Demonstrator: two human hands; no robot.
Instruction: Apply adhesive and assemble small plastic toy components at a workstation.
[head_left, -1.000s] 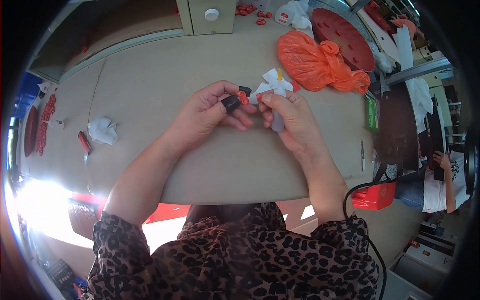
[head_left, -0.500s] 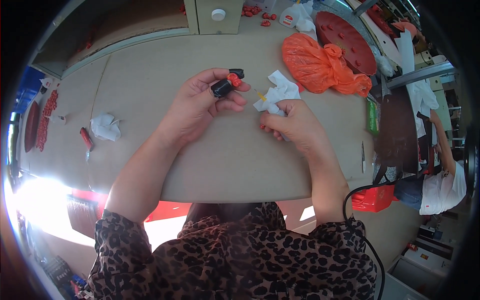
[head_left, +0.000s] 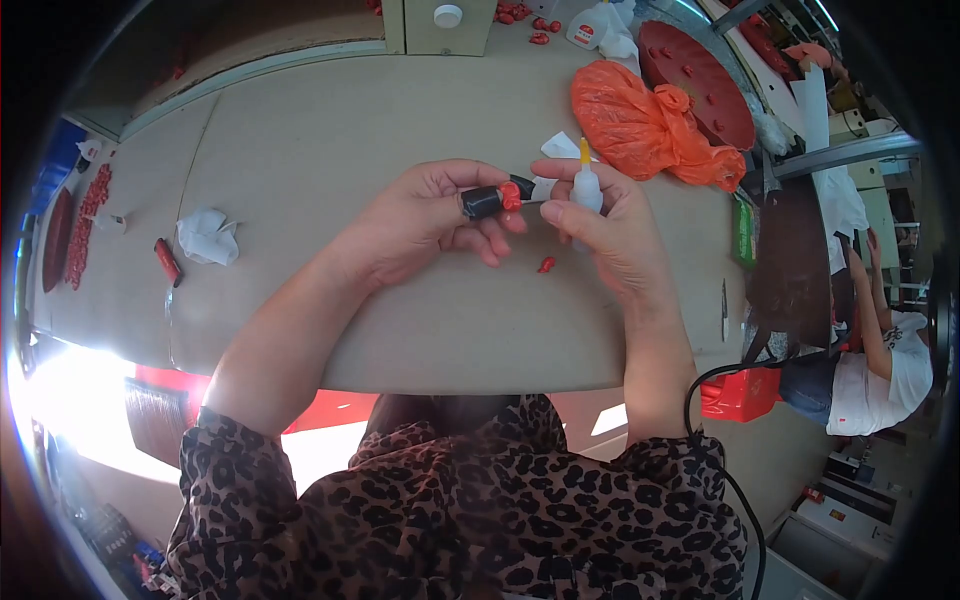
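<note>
My left hand (head_left: 430,215) pinches a small red piece (head_left: 511,196) between its thumb and a fingertip. Both of these fingers wear black wrapping. In my right hand (head_left: 625,225) is a small white bottle (head_left: 587,188) with a yellow nozzle, pointing away from me. A thin, pale strip or tool runs from the right fingertips to the red piece; its kind is unclear. Behind the right fingers shows part of a white tissue (head_left: 561,147). On the table just below the hands lies a loose red piece (head_left: 546,265).
At the far right are an orange plastic bag (head_left: 625,115) and a red tray (head_left: 680,58) with several red pieces. To the left lie a crumpled tissue (head_left: 207,236), a red-handled tool (head_left: 168,260) and a row of red pieces (head_left: 88,225). Another person (head_left: 880,350) works at right.
My hands have come together. The bottle in my right hand has turned so its nozzle points away, the tissue is mostly out of sight, and a red piece now lies on the table.
</note>
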